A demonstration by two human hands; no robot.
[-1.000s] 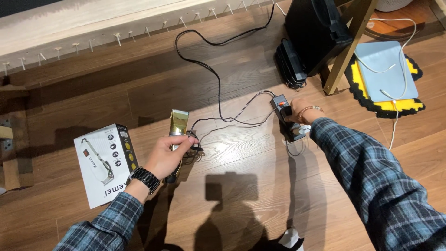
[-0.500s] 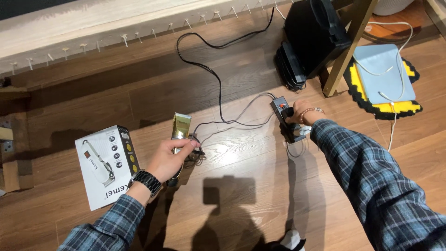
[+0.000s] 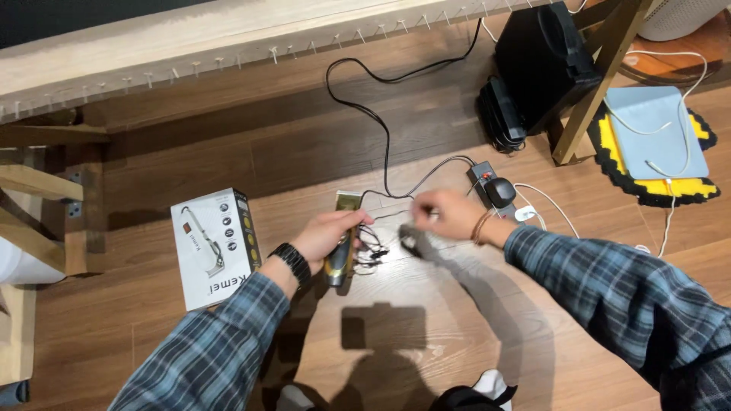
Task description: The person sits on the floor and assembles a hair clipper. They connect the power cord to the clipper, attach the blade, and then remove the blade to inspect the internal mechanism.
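Observation:
My left hand [image 3: 329,236] grips a gold and black hair clipper [image 3: 343,242] that lies low over the wooden floor, blade end pointing away from me. A thin black cord [image 3: 373,247] bunches up beside the clipper's near end. My right hand [image 3: 445,215] is blurred, fingers pinched on that cord just right of the clipper. Behind the right wrist sits a black power strip [image 3: 483,179] with a black adapter plug [image 3: 500,192] in it.
A white clipper box [image 3: 215,247] lies on the floor to the left. A black cable [image 3: 378,122] runs back toward a pale ledge. A black speaker [image 3: 541,68], a wooden leg [image 3: 598,84], a grey pad on a yellow mat [image 3: 656,137] and white cables stand at the right.
My right hand has left the power strip and moved left to the cord by the clipper. The left hand keeps hold of the clipper, and the view has shifted slightly.

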